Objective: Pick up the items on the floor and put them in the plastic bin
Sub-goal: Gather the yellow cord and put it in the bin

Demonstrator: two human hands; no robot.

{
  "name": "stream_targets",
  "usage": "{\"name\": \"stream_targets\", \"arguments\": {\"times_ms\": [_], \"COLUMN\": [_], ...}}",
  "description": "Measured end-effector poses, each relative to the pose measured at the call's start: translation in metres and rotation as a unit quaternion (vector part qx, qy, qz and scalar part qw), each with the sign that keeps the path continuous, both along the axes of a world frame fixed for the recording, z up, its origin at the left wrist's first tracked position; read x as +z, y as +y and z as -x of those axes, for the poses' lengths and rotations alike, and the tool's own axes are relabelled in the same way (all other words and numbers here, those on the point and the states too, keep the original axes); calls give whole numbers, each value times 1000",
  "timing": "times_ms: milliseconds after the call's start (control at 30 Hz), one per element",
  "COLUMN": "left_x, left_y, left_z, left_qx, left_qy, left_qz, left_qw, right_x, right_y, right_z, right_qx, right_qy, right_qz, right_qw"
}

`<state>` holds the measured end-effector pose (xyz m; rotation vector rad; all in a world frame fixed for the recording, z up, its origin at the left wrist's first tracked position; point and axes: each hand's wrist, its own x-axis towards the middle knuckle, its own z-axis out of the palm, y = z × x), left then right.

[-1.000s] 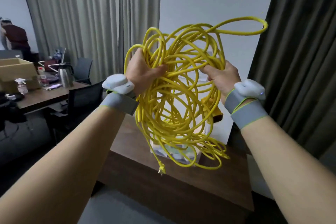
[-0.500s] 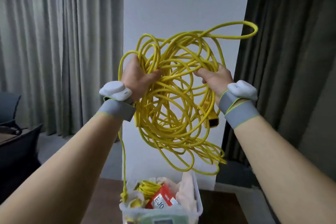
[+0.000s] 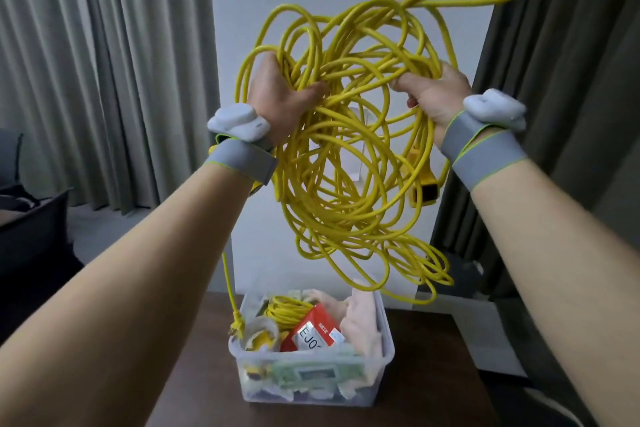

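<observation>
A big tangled coil of yellow cable hangs in the air at chest height, gripped on both sides. My left hand is closed on its left loops and my right hand on its right loops. One loose end with a plug dangles down to the bin's left rim. A yellow connector block hangs below my right hand. Directly under the coil stands the clear plastic bin, which holds a smaller yellow cable bundle, a red box and pale cloth.
The bin rests on a dark brown wooden table. Light grey curtains hang at the left, dark curtains at the right, a white wall between. A dark chair stands at the far left.
My view has swung right and down, bringing the bin into sight under the coil. Both hands keep their hold, and the cable now hangs above the bin.
</observation>
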<state>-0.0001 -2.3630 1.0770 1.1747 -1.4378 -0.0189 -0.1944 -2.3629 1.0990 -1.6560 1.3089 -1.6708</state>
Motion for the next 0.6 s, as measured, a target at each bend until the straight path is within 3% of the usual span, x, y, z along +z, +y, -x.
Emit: {"name": "stream_targets", "arguments": {"times_ms": [267, 600], "left_x": [3, -61], "left_y": [-30, -52], "left_z": [28, 18], "left_qx": [13, 20], "left_qy": [0, 50], "left_qz": [-5, -88], "left_qw": [1000, 995], "right_x": [-2, -54], "right_y": [-40, -77], "right_z": [25, 16], "right_qx": [12, 50], "right_qy": [-14, 16], "right_qz": [2, -58], "right_qw": [1000, 997]}}
